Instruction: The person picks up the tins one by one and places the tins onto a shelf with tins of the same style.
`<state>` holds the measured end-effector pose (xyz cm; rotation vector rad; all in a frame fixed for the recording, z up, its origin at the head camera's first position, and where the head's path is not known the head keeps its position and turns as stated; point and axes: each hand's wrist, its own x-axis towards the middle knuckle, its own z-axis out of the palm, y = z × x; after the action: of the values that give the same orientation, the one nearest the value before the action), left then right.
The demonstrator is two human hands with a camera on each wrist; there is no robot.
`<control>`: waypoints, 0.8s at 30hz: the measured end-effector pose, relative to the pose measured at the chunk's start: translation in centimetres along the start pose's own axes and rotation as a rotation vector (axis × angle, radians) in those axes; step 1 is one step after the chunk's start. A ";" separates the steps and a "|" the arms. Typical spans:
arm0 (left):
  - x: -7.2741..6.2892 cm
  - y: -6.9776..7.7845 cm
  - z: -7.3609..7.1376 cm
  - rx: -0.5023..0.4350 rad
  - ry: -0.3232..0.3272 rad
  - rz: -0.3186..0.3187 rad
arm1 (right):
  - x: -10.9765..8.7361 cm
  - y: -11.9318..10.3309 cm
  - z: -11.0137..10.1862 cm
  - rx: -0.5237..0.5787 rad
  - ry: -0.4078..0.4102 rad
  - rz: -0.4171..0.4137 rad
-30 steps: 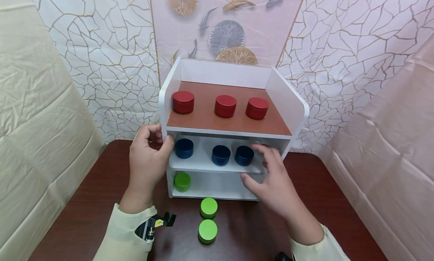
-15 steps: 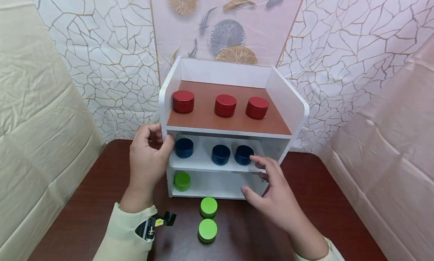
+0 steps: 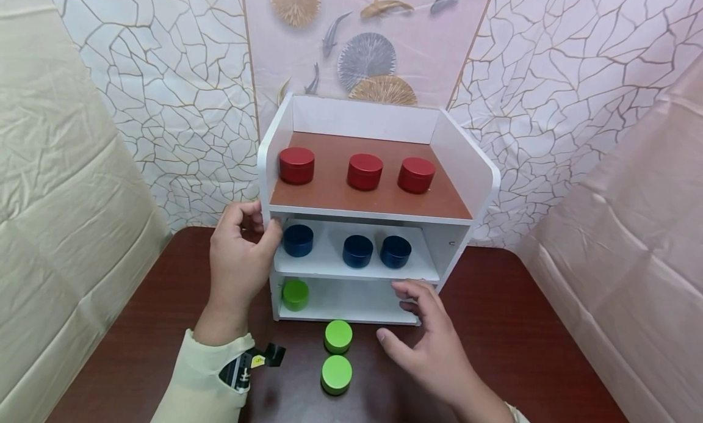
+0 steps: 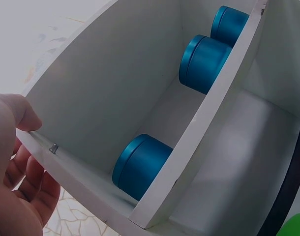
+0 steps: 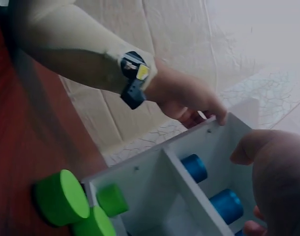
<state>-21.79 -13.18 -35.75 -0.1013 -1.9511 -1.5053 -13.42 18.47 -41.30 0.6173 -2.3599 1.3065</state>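
Note:
A white shelf unit with a brown top stands on the table. My left hand grips its left side panel, thumb inside and fingers curled round the outer face in the left wrist view. On the middle shelf are three blue round tins, left, centre and right. One green tin sits at the left of the bottom shelf. Two more, a nearer green tin and a farther green tin, stand before the unit. My right hand, holding nothing, hovers at the unit's lower right front, fingers spread from thumb.
Three red tins stand on the top: left, middle and right. The dark red-brown table reaches to patterned cloth behind and pale cloth at both sides. A black strap circles the left wrist.
My right hand has drawn down and back from beside the right blue tin to the front of the bottom shelf. My left hand and the tins have stayed put.

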 end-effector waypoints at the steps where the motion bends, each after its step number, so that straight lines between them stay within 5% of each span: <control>1: 0.0 0.0 0.0 -0.001 0.001 -0.001 | -0.2 0.1 0.2 0.004 -0.006 -0.012; 24: 0.0 -0.1 0.0 0.006 -0.002 0.002 | -1.8 4.0 3.6 0.199 -0.318 -0.079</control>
<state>-21.85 -13.25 -35.80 -0.1015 -1.9561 -1.4987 -14.50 17.63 -46.80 1.0368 -2.4340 1.5140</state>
